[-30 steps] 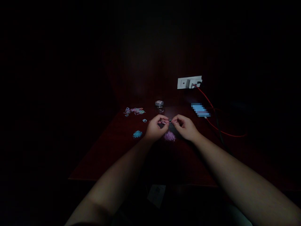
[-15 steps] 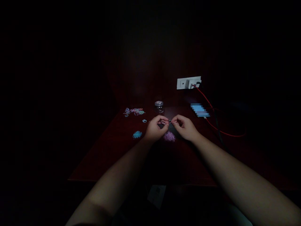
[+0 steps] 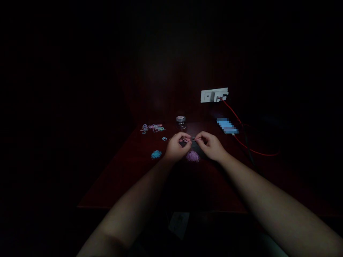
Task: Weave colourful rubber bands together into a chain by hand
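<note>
My left hand (image 3: 177, 147) is closed in a pinch over the dark table, with a small pinkish strand of rubber bands (image 3: 185, 140) showing among its fingers. Facing it, my right hand (image 3: 210, 144) pinches a thin rubber band (image 3: 193, 139) between thumb and forefinger; the band spans the small gap to the left fingertips. Finer detail is lost in the dim light. Just below the fingers lies a heap of purple rubber bands (image 3: 193, 156). To the left is a heap of blue rubber bands (image 3: 156, 154), with a few loose blue bands (image 3: 164, 138) above it.
A mixed pile of coloured bands (image 3: 153, 127) lies at the back left. Behind my hands stands a small clear lidded jar (image 3: 181, 123). On the right, a phone (image 3: 227, 126) is joined by a red cable (image 3: 242, 145) to a wall socket (image 3: 207, 96).
My fingertips have shifted slightly, and the band between them looks drawn into a straighter line. Both hands stay in nearly the same place; the piles are unchanged.
</note>
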A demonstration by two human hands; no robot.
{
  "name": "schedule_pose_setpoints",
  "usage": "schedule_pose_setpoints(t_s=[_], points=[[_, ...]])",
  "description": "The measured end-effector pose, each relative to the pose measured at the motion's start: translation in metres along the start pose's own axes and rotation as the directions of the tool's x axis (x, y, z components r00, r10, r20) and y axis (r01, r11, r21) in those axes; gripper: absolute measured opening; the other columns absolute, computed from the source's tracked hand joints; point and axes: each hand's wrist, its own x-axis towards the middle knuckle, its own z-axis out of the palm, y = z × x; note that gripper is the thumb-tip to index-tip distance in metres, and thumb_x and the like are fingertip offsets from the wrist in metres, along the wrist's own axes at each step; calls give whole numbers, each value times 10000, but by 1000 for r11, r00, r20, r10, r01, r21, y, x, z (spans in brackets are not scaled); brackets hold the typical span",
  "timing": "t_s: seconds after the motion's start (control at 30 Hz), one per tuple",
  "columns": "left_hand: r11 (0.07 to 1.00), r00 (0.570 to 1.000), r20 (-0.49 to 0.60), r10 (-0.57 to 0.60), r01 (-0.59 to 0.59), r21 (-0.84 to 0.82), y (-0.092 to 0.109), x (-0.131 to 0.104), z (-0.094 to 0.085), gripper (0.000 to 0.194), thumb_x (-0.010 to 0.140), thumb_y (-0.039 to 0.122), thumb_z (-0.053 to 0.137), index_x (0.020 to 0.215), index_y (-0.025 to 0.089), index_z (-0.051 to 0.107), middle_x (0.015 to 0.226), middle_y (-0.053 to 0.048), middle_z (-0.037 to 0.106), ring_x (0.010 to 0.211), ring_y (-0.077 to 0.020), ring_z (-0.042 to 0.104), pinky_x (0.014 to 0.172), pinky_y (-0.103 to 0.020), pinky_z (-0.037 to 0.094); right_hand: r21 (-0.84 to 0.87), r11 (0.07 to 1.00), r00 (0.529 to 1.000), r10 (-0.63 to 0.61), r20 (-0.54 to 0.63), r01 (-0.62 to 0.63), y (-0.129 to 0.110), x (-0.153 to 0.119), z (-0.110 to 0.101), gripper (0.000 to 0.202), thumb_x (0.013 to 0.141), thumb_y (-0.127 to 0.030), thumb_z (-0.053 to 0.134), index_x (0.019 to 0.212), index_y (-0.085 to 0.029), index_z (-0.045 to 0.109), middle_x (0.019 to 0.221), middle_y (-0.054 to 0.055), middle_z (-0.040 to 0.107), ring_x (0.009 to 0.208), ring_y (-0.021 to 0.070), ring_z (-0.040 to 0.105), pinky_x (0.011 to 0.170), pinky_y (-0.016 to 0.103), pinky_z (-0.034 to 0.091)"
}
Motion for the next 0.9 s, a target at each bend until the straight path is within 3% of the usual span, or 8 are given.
schedule_pose_setpoints(t_s=[0.13,0.27,0.47,0.9], points=[[999,995,93,-40,37,37,0,-2,0,231,745,197,671,972,189,630,958,-41,685,894,-170,639,786,-292,476,0,1000,1000,-6,1,6,-2,0,0,85,830,-222,529,817,-174,598,747,34,614,702,158,561,620,257,433],[997,984,159,-81,79,18,1,-3,0,200,775,242,658,967,186,648,954,-42,692,877,-164,638,704,-262,471,16,1000,1000,7,7,-7,-3,0,0,96,836,-229,523,822,-172,599,742,32,609,678,151,553,614,257,430],[995,992,96,-85,79,66,0,-1,-1,123,811,258,622,895,182,671,879,-31,708,789,-145,633,660,-255,450,1,1000,1000,-1,9,0,-1,-1,0,92,835,-227,526,818,-168,595,739,32,605,675,149,553,624,258,430],[994,991,83,-102,98,53,-4,-1,-1,106,817,256,613,869,189,676,873,-20,714,786,-136,640,650,-253,437,-19,1000,1000,4,0,-4,2,0,0,99,839,-236,528,824,-173,603,764,37,624,700,154,564,631,259,431]])
